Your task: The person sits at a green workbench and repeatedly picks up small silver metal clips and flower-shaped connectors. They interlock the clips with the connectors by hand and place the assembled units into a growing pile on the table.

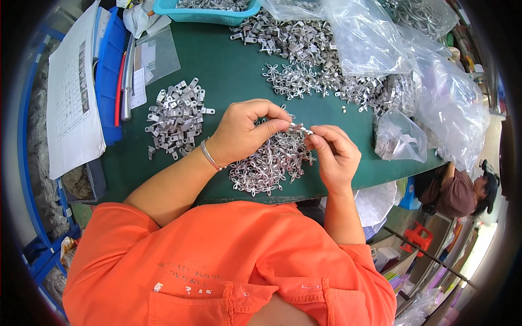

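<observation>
My left hand [247,130] pinches one end of a small silvery metal piece [300,128] between thumb and fingers. At its other end, the thumb and forefinger of my right hand [337,157] close on it too. Its exact shape is partly hidden by the fingertips. Just below my hands spreads a heap of small looped metal links [266,169]. Left of my left forearm lies a pile of small metal clips with holes [176,118]. Beyond my hands are more four-looped metal pieces [293,80].
A large heap of metal clips [299,42] covers the back of the green table [217,65]. A turquoise basket [209,16] stands at the far edge. Clear plastic bags [370,41] crowd the right. Papers [73,98] and a blue bin [110,76] stand left. Another person [459,190] is at far right.
</observation>
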`<state>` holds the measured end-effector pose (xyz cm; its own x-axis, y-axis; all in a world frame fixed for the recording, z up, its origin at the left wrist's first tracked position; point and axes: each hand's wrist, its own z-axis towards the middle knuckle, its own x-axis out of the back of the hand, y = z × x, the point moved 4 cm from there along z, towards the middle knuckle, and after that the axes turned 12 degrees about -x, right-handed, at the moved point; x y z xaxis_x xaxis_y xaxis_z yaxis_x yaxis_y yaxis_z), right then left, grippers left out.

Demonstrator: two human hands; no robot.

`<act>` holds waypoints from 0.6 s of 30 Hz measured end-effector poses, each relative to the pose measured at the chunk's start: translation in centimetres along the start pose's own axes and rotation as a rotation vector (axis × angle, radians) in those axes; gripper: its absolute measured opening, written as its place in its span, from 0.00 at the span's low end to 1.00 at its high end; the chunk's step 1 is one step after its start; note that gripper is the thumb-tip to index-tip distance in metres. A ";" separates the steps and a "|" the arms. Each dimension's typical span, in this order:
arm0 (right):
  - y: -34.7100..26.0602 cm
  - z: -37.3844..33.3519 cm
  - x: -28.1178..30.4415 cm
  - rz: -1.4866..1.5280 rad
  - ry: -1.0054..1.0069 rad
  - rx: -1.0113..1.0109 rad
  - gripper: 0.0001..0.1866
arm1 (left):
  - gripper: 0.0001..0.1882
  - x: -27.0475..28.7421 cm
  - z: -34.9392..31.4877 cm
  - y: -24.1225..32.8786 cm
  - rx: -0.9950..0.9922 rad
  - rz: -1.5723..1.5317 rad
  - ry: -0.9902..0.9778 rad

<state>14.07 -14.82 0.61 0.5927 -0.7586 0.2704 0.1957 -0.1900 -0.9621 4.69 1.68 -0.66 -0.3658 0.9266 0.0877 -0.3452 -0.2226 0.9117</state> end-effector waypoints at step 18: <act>1.0 -0.4 -0.4 0.485 -0.129 -0.404 0.05 | 0.04 -0.3 -0.1 -0.2 0.067 -0.038 -0.037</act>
<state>13.68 -15.00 -0.48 0.6339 -0.7414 -0.2204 -0.4127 -0.0832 -0.9071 4.75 1.46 -0.94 -0.3207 0.9448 0.0668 -0.2993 -0.1680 0.9393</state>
